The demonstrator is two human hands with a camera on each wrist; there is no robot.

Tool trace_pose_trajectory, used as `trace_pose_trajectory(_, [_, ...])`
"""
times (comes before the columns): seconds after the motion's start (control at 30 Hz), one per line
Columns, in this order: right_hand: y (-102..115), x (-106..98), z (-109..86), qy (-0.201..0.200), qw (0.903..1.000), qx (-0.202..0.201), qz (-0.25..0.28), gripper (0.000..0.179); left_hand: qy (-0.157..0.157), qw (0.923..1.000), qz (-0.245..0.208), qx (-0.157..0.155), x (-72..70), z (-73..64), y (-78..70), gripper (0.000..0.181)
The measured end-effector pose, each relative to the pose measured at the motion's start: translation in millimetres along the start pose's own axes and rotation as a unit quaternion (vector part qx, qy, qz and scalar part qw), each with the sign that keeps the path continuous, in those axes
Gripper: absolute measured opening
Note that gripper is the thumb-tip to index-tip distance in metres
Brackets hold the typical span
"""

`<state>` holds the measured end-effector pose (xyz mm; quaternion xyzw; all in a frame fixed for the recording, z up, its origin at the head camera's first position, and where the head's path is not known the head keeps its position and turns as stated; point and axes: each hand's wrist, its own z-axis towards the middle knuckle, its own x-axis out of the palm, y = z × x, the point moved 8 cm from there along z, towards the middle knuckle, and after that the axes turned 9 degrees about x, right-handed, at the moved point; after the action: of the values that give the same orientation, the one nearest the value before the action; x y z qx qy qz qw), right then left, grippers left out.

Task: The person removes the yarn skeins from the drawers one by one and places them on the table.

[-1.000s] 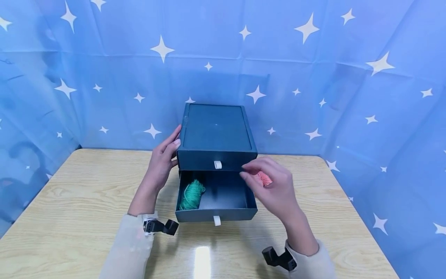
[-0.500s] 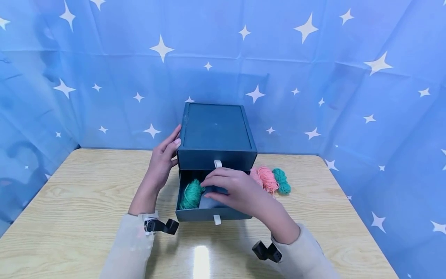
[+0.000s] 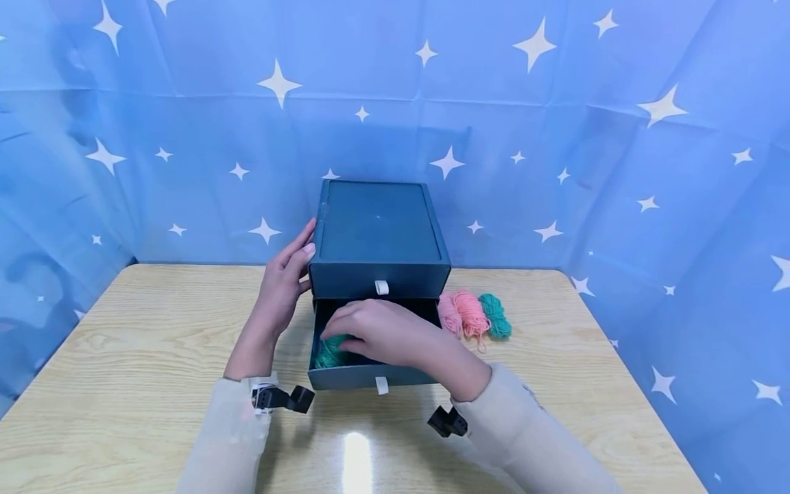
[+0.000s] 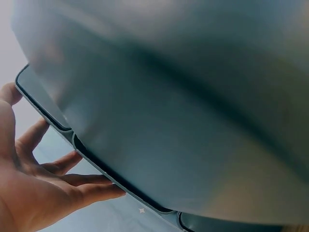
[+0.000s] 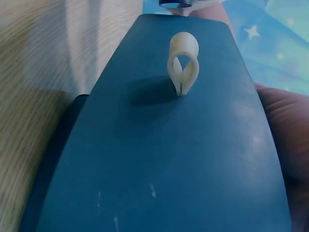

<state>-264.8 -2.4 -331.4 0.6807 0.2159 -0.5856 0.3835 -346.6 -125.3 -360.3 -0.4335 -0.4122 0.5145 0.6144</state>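
A dark teal two-drawer box (image 3: 378, 223) stands on the table with its lower drawer (image 3: 354, 377) pulled out. Inside that drawer, at the left, lies a skein of green yarn (image 3: 330, 353), partly covered by my right hand (image 3: 385, 333). The fingers and thumb of this hand curve around the yarn. My left hand (image 3: 280, 291) holds the box's left side; in the left wrist view the fingers of that hand (image 4: 43, 188) lie spread along its edges. The right wrist view is filled by a drawer front with a white loop tab (image 5: 186, 53).
Right of the box lie a pale pink skein (image 3: 449, 315), a coral pink skein (image 3: 472, 315) and another green skein (image 3: 496, 317), side by side. The upper drawer (image 3: 339, 278) is closed. A blue curtain with white stars (image 3: 204, 137) hangs behind the wooden table (image 3: 154, 357).
My right hand has moved left from beside the box into the lower drawer, down onto the green yarn. The skeins on the right came into sight. The left hand keeps its place.
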Motion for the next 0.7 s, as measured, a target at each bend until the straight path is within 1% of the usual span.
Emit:
trace_pose_trajectory(0.1, [0.0,3.8,4.5,0.011,0.9996,0.006,-0.024,0.027,-0.001,1.0000,-0.002,0.001,-1.0,0.1,-0.8,0.051])
trace_pose_trajectory(0.27, [-4.9,4.1,5.4,-0.003,0.9981,0.014,-0.060,0.023,-0.004,1.0000,-0.003,0.002,-1.0,0.4,-1.4,0.051])
trace_pose_trajectory(0.53, [-10.5,6.8,2.6,-0.013,0.9974,0.006,-0.071,0.011,-0.006,1.0000,0.002,-0.001,-0.5,1.2,-0.1,0.051])
trace_pose_trajectory(0.7, [-11.3,7.4,2.5,-0.020,0.9966,0.000,-0.079,0.011,-0.009,1.0000,-0.001,-0.001,-1.5,1.1,0.7,0.051])
